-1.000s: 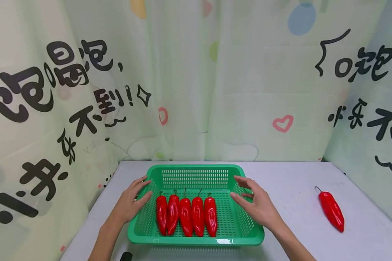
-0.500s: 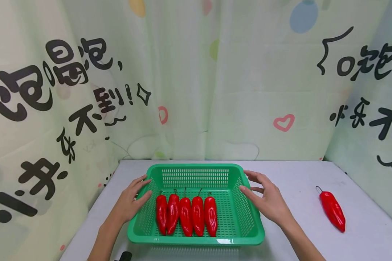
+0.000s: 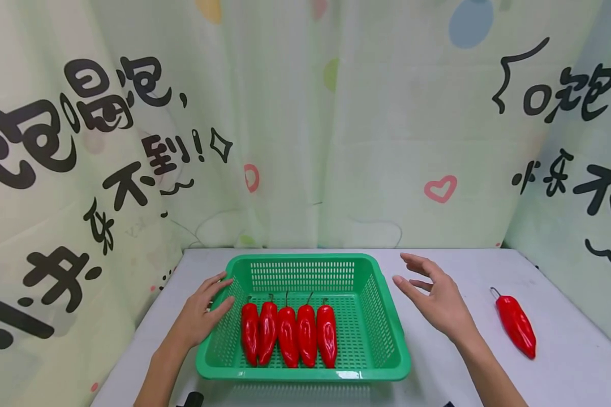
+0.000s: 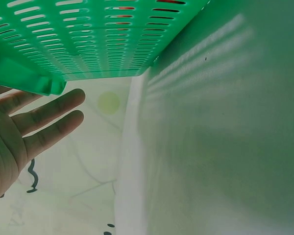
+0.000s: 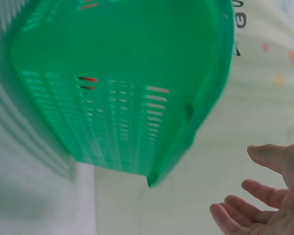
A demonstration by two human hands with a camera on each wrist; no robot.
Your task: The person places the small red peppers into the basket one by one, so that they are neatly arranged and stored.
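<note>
A green plastic basket (image 3: 305,374) with slotted walls stands on the white table. Several glossy red chili peppers (image 3: 287,337) lie side by side in its left and middle part, thin stems pointing away from me. My left hand (image 3: 199,314) is at the basket's left rim, thumb over the rim; the left wrist view shows straight fingers (image 4: 56,110) below the edge, with part of the hand hidden. To the right of the basket, my right hand (image 3: 435,299) is in the air, apart from the rim, fingers spread and holding nothing. Another red chili pepper (image 3: 516,327) lies farther right.
The white table (image 3: 458,379) reaches back to a pale green curtain (image 3: 377,141) with dark lettering and hearts. Curtain also hangs along the left and right sides. A small black object (image 3: 193,399) shows at the bottom edge near my left forearm.
My right hand has moved from over the basket's right rim outward to the right, clear of the basket. The left hand, basket and peppers have stayed in place; the view has shifted slightly.
</note>
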